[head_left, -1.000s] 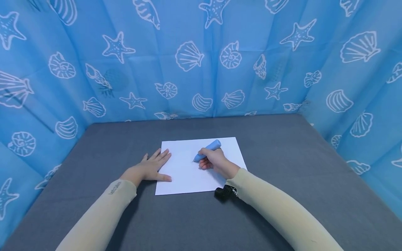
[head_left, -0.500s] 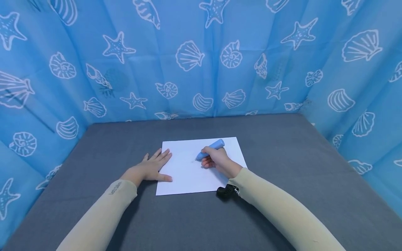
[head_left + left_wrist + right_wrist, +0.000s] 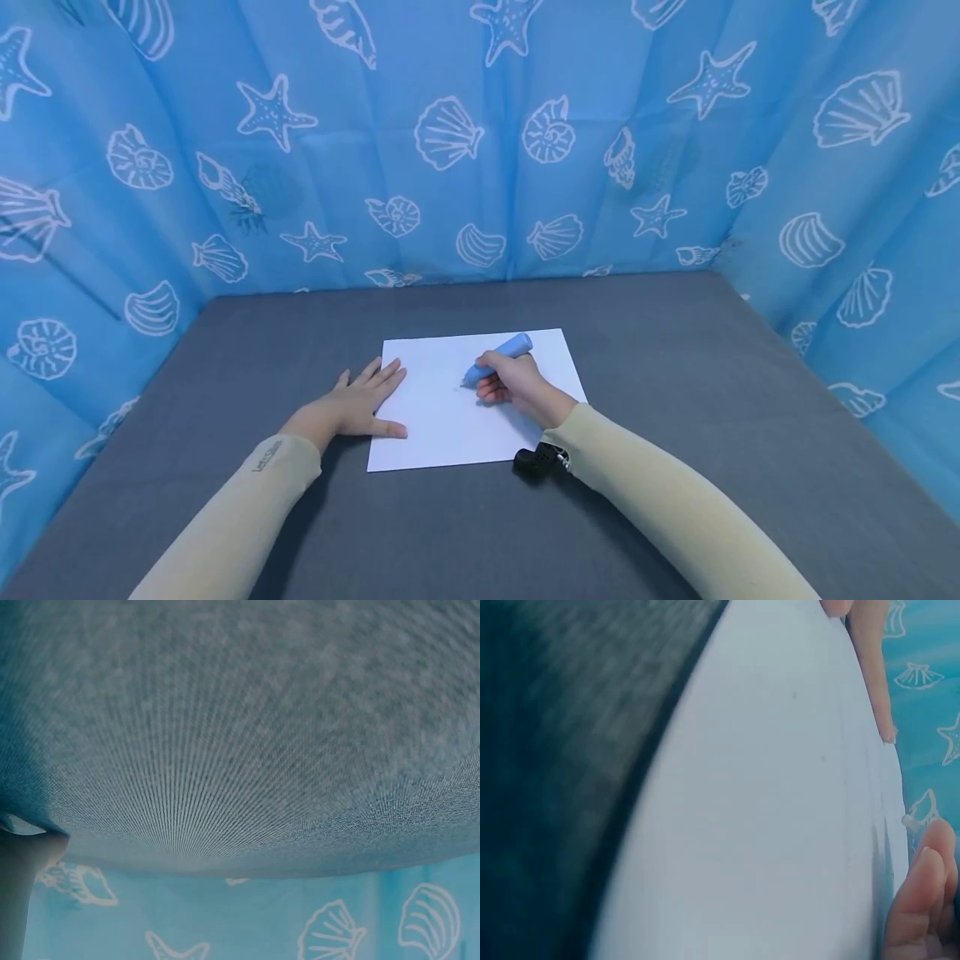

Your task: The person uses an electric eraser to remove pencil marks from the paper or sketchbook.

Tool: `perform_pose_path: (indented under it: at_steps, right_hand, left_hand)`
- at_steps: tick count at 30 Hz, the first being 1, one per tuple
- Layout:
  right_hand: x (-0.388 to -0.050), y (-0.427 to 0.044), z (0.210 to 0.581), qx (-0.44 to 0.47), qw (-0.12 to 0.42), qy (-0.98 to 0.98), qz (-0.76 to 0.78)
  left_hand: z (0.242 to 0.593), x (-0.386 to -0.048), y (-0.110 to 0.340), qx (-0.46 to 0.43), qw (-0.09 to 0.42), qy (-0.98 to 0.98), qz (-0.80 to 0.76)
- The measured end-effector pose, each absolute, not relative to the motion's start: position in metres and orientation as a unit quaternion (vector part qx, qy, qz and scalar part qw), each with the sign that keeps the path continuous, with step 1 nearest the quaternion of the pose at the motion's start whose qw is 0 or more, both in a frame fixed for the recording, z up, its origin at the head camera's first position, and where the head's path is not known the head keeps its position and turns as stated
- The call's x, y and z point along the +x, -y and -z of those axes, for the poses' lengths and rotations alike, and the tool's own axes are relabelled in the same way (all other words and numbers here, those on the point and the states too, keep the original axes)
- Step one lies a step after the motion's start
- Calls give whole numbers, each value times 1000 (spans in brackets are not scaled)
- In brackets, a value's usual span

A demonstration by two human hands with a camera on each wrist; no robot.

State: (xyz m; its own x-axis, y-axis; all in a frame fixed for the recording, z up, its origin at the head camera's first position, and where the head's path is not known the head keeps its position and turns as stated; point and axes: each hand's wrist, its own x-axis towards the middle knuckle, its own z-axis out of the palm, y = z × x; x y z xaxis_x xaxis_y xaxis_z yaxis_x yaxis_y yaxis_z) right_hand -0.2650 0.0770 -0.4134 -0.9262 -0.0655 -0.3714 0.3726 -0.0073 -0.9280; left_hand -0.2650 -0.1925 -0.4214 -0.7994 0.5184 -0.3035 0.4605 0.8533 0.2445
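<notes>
A white sheet of paper (image 3: 427, 433) lies on the grey table. My left hand (image 3: 348, 408) rests flat over its left edge, fingers spread and thumb apart. With my right hand (image 3: 517, 387) I hold a thick blue pen (image 3: 513, 345), slanted with its thin tip down at the paper's middle. A tiny faint mark shows just left of the tip; whether the tip touches is too small to tell. In the right wrist view, curled fingertips of my right hand (image 3: 921, 900) appear beside the paper (image 3: 757, 795), and fingers of my left hand (image 3: 870, 667) lie at its far edge.
The grey cloth-covered table (image 3: 660, 358) extends around the paper on all sides. Blue curtains (image 3: 337, 158) printed with shells and starfish hang behind it and at both sides. A small black device (image 3: 532, 463) sits under my right wrist.
The pen and my right hand shifted slightly right, then back left, by a small amount. My left hand stays on the paper. The faint mark near the tip was not visible a second ago.
</notes>
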Motion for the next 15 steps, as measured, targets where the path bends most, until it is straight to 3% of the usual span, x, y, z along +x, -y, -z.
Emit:
perform_pose_path:
  at_steps: [15]
  right_hand:
    - [-263,-74,414,98,181,-701,683]
  left_hand:
    - [420,-264,193,251,190,-946,-72]
